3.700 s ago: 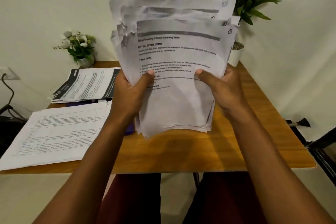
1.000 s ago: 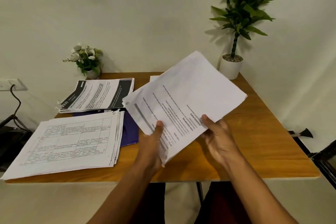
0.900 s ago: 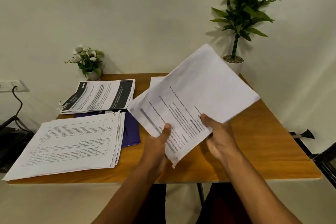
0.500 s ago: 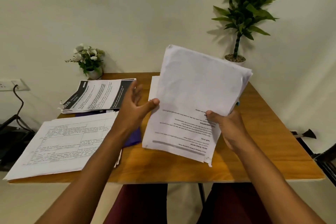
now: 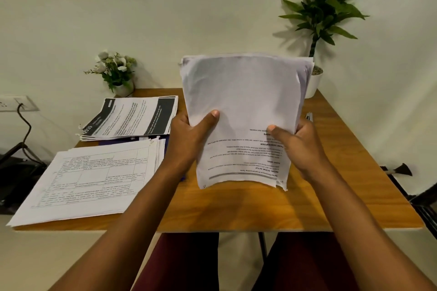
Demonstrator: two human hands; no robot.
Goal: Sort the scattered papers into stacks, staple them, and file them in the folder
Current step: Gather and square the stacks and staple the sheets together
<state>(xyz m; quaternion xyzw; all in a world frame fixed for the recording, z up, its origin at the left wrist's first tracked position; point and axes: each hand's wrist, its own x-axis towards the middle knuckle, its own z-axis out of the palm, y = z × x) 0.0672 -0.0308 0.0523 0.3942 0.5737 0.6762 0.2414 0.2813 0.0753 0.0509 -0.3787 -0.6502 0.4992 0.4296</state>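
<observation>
I hold a thick sheaf of white printed papers upright above the wooden table, its text upside down and its lower edge just over the tabletop. My left hand grips the sheaf's left edge, thumb on the front. My right hand grips the right edge the same way. A stack of table-printed sheets lies at the near left. Behind it sits a stack with dark-banded pages. A purple folder peeks out between the two stacks, mostly covered.
A small white-flowered pot stands at the table's back left, and a tall green plant in a white pot at the back right. A slim pen-like item lies right of the sheaf. A wall socket with a black cable is at far left.
The sheaf has been turned round from right way up to upside down. My left hand let go briefly half a second ago and now grips the left edge again; the sheaf stands squarer.
</observation>
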